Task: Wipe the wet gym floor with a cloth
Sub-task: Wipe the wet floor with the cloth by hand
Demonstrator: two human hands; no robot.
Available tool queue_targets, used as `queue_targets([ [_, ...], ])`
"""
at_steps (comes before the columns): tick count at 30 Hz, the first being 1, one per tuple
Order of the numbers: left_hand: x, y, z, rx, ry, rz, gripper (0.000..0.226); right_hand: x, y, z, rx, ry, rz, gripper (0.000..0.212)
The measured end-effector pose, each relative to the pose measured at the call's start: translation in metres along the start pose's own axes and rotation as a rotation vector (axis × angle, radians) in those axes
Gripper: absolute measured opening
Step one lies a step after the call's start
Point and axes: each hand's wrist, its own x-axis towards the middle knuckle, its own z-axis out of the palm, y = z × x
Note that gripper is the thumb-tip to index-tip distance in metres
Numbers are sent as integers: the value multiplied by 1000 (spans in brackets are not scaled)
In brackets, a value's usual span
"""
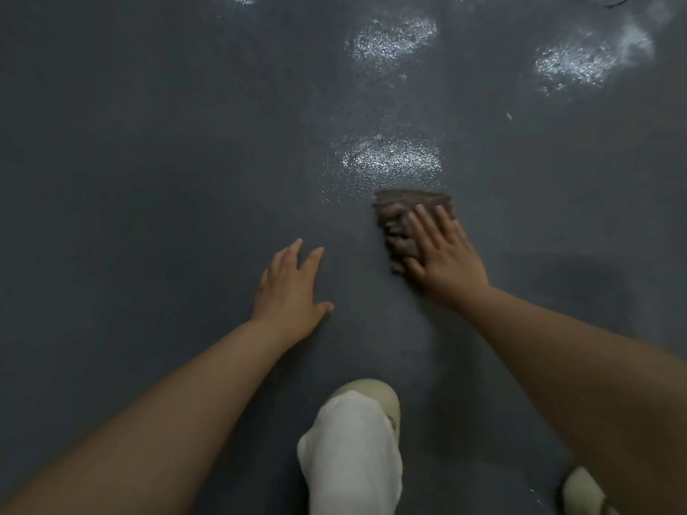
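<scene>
A crumpled brown cloth [403,221] lies on the dark grey textured gym floor [148,161], right of centre. My right hand [444,254] presses flat on its near right part, fingers spread over it. Just beyond the cloth a wet patch [386,159] glistens. My left hand [290,288] rests flat on the bare floor to the left of the cloth, fingers apart, holding nothing.
Two more shiny wet patches sit farther off, one at top centre [394,37] and one at top right [591,59]. My white-trousered leg [353,451] and pale shoe [375,390] are at the bottom centre; another shoe [583,492] shows at bottom right.
</scene>
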Motion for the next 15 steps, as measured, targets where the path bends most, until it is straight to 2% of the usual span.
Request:
queue_targets([
  [4, 6, -1, -4, -9, -2, -24, 83, -24, 14, 1, 49, -51, 225, 83],
  [8, 12, -1, -4, -27, 20, -33, 70, -39, -16, 4, 88, -82, 287, 79],
  [11, 17, 3, -4, -26, 23, -27, 65, -55, -35, 7, 68, -74, 208, 66],
  [15, 23, 10, -3, -36, 55, -29, 60, -88, -47, 16, -21, -60, -17, 51],
])
